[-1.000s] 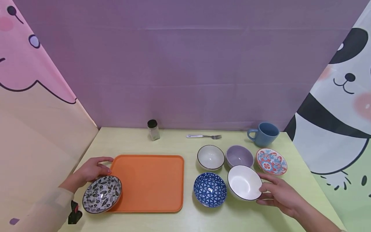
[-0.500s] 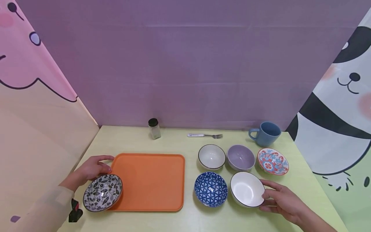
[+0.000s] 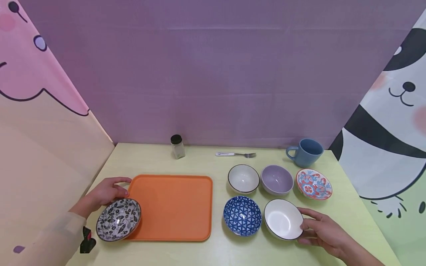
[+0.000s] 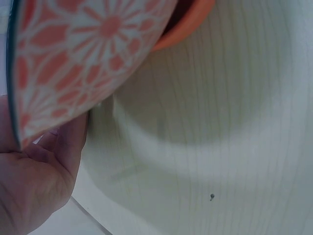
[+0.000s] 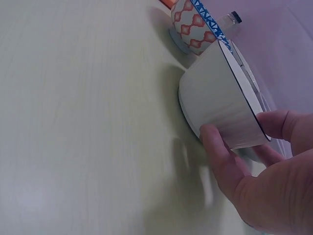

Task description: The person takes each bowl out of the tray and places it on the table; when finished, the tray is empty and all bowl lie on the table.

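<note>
My left hand grips a bowl with a black-and-white leaf pattern inside, tilted over the left edge of the orange tray. The left wrist view shows the red-and-white outside of that patterned bowl, its rim against the hand. At right, my right hand holds a white bowl with a dark rim, thumb at the rim and fingers under the side. In the right wrist view the white bowl sits very low over the table; contact is hard to judge. A blue triangle-patterned bowl stands to its left.
Behind are a grey-white bowl, a purple bowl, a red-and-blue patterned dish and a blue mug. Farther back lie a fork and a black-lidded jar. A purple backdrop closes off the rear.
My right hand has brought the white bowl toward me and lower, away from the purple bowl, now beside the blue one. The left hand and its bowl have stayed nearly still.
</note>
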Demonstrator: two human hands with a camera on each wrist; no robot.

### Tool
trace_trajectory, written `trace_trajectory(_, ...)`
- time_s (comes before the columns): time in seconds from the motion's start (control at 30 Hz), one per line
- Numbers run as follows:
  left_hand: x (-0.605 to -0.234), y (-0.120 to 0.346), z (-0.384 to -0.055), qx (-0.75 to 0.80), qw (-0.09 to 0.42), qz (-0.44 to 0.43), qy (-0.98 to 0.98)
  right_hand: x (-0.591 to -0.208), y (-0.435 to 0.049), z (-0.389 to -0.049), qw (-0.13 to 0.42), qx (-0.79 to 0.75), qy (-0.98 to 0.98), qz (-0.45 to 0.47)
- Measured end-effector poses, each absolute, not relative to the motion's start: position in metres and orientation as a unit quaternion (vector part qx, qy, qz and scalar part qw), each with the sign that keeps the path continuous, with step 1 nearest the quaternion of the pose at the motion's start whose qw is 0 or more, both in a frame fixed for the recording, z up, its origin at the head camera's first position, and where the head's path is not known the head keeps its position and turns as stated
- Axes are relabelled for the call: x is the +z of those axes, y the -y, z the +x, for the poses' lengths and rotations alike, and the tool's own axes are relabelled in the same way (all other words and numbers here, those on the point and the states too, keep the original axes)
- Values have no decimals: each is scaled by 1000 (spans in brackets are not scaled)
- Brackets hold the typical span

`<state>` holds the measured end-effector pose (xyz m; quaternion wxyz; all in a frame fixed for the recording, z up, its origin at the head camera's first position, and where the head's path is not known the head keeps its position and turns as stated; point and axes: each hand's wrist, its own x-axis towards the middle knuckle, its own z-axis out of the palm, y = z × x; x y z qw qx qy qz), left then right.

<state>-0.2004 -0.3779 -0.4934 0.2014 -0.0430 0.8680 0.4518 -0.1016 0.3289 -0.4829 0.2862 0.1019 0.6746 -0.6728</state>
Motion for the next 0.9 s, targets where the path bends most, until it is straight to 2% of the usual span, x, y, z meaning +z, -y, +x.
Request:
trace_trajectory(0.37, -491, 377, -200, 452, 205, -48, -867, -486, -330, -104, 287, -669, -676, 112)
trace_trajectory(0.9, -491, 376, -198, 447, 198, -40, -871, -486, -341, -103, 306, -680, -664, 60)
